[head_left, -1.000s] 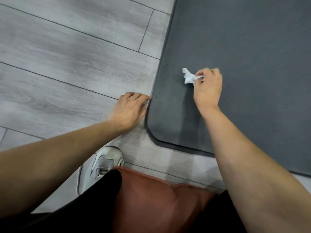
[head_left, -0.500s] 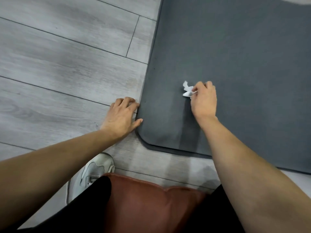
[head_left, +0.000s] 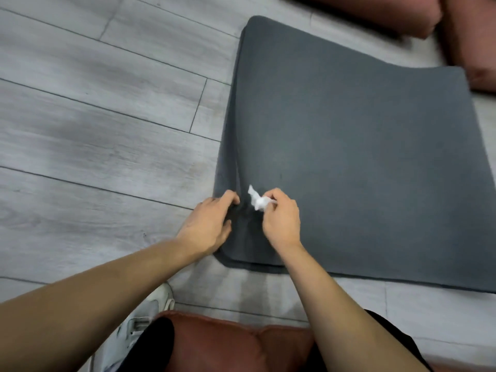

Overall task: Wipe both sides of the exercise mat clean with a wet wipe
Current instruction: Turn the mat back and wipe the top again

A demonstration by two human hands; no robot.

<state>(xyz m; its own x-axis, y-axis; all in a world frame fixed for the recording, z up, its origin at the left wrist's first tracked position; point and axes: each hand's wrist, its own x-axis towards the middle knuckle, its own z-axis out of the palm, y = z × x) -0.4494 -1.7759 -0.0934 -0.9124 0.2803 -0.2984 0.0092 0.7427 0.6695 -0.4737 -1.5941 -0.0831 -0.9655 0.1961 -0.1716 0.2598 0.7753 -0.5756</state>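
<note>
From my remote seat I see the dark grey exercise mat point(head_left: 349, 146) lying on a pale grey wood-plank floor point(head_left: 94, 124), its rounded near-left corner just ahead of the person's knees and its far edge rippling slightly. The left hand point(head_left: 209, 226) sits at the mat's left edge near that corner, fingers curled onto the material, which puckers into a fold beside them; I cannot tell whether they are actually pinching it. Just beside it, the right hand point(head_left: 281, 221) rests over the mat with its fingertips clamped on a crumpled white wet wipe point(head_left: 259, 201); the two hands are close but not touching. Reddish-brown cushions point(head_left: 402, 14) lie on the floor beyond the mat's far right corner, and another brown leather cushion point(head_left: 228, 345) sits at the bottom of the view between the legs. A white sneaker point(head_left: 145, 315) shows under the left forearm. I see no containers.
</note>
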